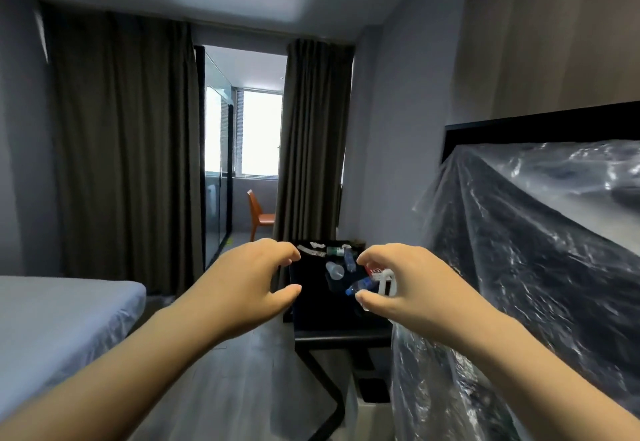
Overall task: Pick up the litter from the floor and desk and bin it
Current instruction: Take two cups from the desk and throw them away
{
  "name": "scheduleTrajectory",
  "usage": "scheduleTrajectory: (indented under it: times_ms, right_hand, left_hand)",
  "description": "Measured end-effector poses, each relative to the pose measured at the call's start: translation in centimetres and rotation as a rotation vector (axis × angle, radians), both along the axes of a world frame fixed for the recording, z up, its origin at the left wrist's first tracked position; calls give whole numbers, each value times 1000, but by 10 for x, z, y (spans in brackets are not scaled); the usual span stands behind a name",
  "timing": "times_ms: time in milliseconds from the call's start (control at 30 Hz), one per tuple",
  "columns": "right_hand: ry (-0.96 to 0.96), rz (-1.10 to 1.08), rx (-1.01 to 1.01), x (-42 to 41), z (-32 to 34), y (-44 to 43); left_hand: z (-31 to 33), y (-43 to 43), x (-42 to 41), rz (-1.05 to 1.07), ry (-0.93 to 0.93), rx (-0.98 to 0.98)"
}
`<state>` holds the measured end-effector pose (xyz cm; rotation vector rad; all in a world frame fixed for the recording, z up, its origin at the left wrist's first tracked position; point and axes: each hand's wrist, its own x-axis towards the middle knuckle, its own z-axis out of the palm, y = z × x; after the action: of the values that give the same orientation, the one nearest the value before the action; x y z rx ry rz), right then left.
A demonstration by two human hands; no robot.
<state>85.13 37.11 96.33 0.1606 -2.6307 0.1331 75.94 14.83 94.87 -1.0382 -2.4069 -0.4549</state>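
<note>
A black desk [311, 305] stands ahead with litter on it: a clear plastic cup [334, 270] lying on its side, a blue-capped plastic bottle [360, 286], a second small bottle [349, 260], white paper scraps [310, 249] and a red and white packet [374, 271]. My left hand [256, 277] hovers at the desk's left edge, fingers curled and apart, holding nothing. My right hand [408, 284] is held over the desk's right side, fingers apart around the bottle and a white item [386, 283]; the frame does not show whether it touches them.
A bed [52, 316] lies at the left. Furniture under clear plastic sheeting [536, 267] fills the right. Dark curtains [124, 149] hang behind, with a gap to a room holding an orange chair [259, 215]. A pale bin-like box [370, 413] sits under the desk.
</note>
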Motion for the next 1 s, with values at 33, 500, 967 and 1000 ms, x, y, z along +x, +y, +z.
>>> scheduleTrajectory:
  times_ms: [33, 500, 967, 1000]
  right_hand:
    - [-9, -3, -1, -16, -2, 1]
    - [-25, 12, -2, -256, -37, 80]
    - [-163, -87, -66, -441, -69, 139]
    - [-169, -99, -69, -456, -73, 140]
  left_hand:
    - [-3, 1, -17, -1, -14, 6]
    - [-31, 59, -242, 85, -50, -74]
    - [-70, 121, -446, 6, -160, -110]
    - [-74, 122, -464, -9, -167, -117]
